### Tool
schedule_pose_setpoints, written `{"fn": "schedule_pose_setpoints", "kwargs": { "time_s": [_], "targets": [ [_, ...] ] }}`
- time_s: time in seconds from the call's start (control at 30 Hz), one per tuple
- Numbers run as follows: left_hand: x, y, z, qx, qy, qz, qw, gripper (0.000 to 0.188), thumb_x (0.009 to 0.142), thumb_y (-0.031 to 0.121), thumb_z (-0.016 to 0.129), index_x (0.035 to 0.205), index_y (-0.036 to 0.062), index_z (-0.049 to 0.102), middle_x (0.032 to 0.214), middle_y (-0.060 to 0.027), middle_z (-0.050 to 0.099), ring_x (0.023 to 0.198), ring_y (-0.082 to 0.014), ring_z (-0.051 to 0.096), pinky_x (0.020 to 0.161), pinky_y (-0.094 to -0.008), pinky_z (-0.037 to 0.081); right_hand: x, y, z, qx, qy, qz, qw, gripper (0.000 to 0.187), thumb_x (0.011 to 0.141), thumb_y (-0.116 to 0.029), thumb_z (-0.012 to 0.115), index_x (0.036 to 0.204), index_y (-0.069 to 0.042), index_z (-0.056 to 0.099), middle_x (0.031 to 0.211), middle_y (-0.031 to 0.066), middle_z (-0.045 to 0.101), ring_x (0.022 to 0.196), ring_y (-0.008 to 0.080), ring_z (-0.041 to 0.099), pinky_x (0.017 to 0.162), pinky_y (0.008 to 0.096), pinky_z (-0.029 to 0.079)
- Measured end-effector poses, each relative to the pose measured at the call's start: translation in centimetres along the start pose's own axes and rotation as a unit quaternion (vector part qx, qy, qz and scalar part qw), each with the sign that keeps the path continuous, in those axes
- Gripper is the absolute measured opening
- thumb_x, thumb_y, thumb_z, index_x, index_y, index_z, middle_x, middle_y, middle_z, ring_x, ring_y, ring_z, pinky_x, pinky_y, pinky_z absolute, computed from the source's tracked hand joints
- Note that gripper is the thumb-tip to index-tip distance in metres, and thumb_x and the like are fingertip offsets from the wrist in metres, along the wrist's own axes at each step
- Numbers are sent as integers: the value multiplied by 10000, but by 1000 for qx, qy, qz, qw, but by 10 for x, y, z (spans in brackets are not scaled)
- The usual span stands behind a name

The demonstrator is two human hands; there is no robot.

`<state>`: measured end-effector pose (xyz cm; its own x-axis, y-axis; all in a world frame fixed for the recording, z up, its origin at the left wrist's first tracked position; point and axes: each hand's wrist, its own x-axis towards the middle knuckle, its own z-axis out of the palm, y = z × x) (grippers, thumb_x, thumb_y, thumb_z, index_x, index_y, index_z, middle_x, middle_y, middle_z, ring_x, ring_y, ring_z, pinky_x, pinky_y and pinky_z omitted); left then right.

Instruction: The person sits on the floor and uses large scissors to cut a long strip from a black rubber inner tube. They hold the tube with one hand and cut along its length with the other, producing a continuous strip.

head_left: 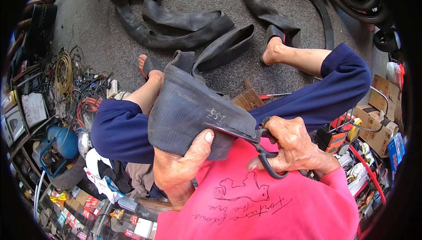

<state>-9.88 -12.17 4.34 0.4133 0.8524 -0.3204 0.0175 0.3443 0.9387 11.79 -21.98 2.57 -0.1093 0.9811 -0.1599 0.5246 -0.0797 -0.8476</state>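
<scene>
Across my lap lies a wide strip of black rubber inner tube (184,103), with pale chalk-like marks near its right end. My left hand (182,163) grips its near edge, thumb on top and fingers hidden beneath. In my right hand (292,145) is a pair of scissors (269,156) with black handles, fingers and thumb through the loops. The blades point left along a slit in the rubber by its right end, partly covered by it. From the far side of the piece, a loop of tube (226,46) trails onto the ground.
More flattened tubing (180,22) lies on the grey ground ahead, with another length (281,9) at far right. Tangled cables (66,75) and a blue tank (63,141) stand left. Small boxes (90,207) crowd the lower left; cardboard cartons (378,121) are at right. A wooden block (248,100) sits between my legs.
</scene>
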Motion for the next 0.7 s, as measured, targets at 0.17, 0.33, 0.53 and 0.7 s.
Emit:
{"fn": "schedule_pose_setpoints", "kwargs": {
  "time_s": [0.17,0.33,0.53,0.7],
  "targets": [
    [2,-2,1,-11,2,3,1000,481,828,-81,646,1293,-59,526,1167,-127,653,1049,-184,618,960,-327,467,-5,-1,-3,17,-43,34,998,625,580,-458,925,755,-4,534,593,94,497,493,260,535,470,347,421],
    [5,-1,2,-7,-3,-15,1000,453,842,-76,641,1282,-57,534,1160,-121,653,1042,-184,615,953,-323,468,-7,1,-1,33,-37,38,998,583,602,-412,927,754,-7,537,583,99,483,485,272,524,469,350,417],
    [5,-5,3,-19,-30,-15,999,419,858,-68,633,1267,-60,542,1159,-128,650,1046,-196,615,947,-327,468,1,-3,0,30,-10,22,999,626,599,-473,913,765,-3,535,585,89,489,487,264,524,469,345,413],
    [9,-6,-3,4,-66,-8,998,510,860,-3,648,1324,-112,466,1201,-190,626,1107,-244,605,1008,-383,441,2,-5,-3,22,-34,38,998,622,606,-471,911,755,-6,525,582,81,481,484,252,522,467,342,409]
  ]
}}
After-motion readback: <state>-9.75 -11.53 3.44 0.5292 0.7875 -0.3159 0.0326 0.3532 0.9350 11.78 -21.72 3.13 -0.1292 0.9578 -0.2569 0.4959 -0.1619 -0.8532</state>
